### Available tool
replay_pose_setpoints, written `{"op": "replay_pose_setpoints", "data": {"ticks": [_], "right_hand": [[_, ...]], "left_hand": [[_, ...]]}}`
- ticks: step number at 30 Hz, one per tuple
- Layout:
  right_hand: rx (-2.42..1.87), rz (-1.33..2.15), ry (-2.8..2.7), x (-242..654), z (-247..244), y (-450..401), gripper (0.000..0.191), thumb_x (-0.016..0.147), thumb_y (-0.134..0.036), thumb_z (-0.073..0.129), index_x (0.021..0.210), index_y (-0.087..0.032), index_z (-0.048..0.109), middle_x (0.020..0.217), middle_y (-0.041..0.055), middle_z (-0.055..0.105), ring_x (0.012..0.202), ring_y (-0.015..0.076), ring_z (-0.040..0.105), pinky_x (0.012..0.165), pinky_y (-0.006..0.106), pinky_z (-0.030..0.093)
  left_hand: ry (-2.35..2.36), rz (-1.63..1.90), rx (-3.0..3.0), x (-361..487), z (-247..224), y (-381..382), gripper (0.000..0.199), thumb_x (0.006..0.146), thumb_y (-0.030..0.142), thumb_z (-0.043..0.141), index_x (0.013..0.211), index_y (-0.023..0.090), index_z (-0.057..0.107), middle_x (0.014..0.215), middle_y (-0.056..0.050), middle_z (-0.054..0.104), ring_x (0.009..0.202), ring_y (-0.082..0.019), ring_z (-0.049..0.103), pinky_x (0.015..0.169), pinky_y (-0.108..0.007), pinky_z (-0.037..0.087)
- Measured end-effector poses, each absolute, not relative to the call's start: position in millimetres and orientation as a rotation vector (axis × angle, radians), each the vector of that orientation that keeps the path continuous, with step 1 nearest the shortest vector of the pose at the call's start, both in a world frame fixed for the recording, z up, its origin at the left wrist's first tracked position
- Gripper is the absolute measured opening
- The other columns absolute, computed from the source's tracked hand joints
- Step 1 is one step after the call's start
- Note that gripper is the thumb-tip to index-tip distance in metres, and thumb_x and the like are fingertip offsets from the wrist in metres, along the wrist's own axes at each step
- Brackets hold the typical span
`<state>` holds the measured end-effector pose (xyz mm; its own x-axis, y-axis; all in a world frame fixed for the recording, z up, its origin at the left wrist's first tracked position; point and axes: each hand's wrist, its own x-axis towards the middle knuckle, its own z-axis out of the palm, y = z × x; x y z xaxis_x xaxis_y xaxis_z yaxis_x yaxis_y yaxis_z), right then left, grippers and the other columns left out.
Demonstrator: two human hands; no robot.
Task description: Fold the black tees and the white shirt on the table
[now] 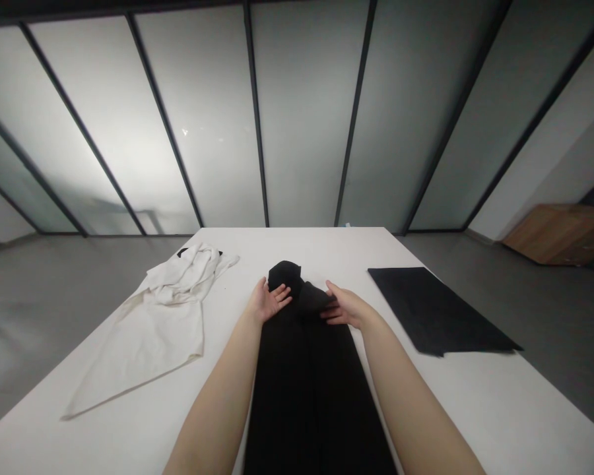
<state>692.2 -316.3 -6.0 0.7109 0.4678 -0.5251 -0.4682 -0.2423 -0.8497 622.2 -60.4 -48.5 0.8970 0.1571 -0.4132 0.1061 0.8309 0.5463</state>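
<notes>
Head view. Item: black cloth [307, 389], lengthwise down the middle of the tabletop [336, 247], far end bunched, near end out of frame. Left hand [266, 303]: at the bunch's left side, fingers extended, apparently released. Right hand [347, 308]: at its right side, a flap between thumb and fingers — pinched or merely resting, I cannot tell. Hazard, as I judge it: an uneven hold could skew or crease the far end. Relative position: bunch between both hands, length stretching near. Also listed: white cloth [171, 326], left; folded dark cloth [438, 310], right — neither touched.
</notes>
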Motion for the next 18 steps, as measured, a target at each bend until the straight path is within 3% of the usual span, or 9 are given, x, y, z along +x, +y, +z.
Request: {"op": "replay_pose_setpoints", "data": {"ticks": [4,7,11,13,15,18], "right_hand": [[-1.487,0.789,-0.023,692,-14,-312,0.038,0.106,-0.057,0.049,0.117,-0.024,0.064,0.1,0.0097,0.078,0.076,0.0227,0.075,0.075,0.037,0.061],[-1.425,0.753,-0.059,691,-16,-312,0.033,0.1,-0.053,0.064,0.118,-0.025,0.067,0.108,0.0091,0.078,0.081,0.0219,0.075,0.073,0.033,0.06],[-1.254,0.586,-0.134,696,-11,-316,0.028,0.087,-0.037,0.082,0.109,-0.028,0.067,0.111,0.0038,0.078,0.094,0.0217,0.075,0.082,0.033,0.06],[-1.106,0.478,-0.12,701,-8,-319,0.025,0.089,-0.048,0.078,0.101,-0.029,0.066,0.102,0.0028,0.077,0.096,0.0234,0.074,0.087,0.037,0.061],[-1.016,0.437,-0.077,706,-7,-321,0.034,0.095,-0.064,0.063,0.099,-0.03,0.065,0.096,0.0034,0.077,0.098,0.0256,0.074,0.088,0.041,0.061],[-1.13,0.553,0.01,710,-14,-324,0.04,0.097,-0.067,0.055,0.098,-0.029,0.066,0.087,0.004,0.076,0.089,0.0256,0.074,0.078,0.038,0.062]], "left_hand": [[0.448,0.066,0.651,623,-49,-64,0.04,0.107,0.055,0.045,0.142,0.037,0.038,0.106,-0.006,0.071,0.098,-0.024,0.076,0.092,-0.045,0.059],[0.426,0.092,0.649,624,-46,-66,0.037,0.105,0.058,0.05,0.133,0.034,0.045,0.108,-0.007,0.073,0.099,-0.024,0.076,0.091,-0.043,0.058],[0.354,0.214,0.599,621,-34,-64,0.041,0.103,0.063,0.052,0.116,0.026,0.06,0.092,-0.006,0.075,0.092,-0.025,0.077,0.089,-0.043,0.06],[0.269,0.303,0.597,618,-28,-59,0.053,0.102,0.07,0.046,0.109,0.022,0.067,0.089,-0.008,0.076,0.09,-0.026,0.077,0.088,-0.042,0.06],[0.219,0.292,0.692,614,-24,-52,0.066,0.099,0.078,0.043,0.105,0.019,0.072,0.089,-0.01,0.077,0.088,-0.026,0.076,0.083,-0.039,0.06],[0.356,0.108,1.09,609,-27,-40,0.065,0.091,0.081,0.055,0.08,0.018,0.07,0.065,-0.005,0.068,0.065,-0.022,0.068,0.06,-0.03,0.052]]}}
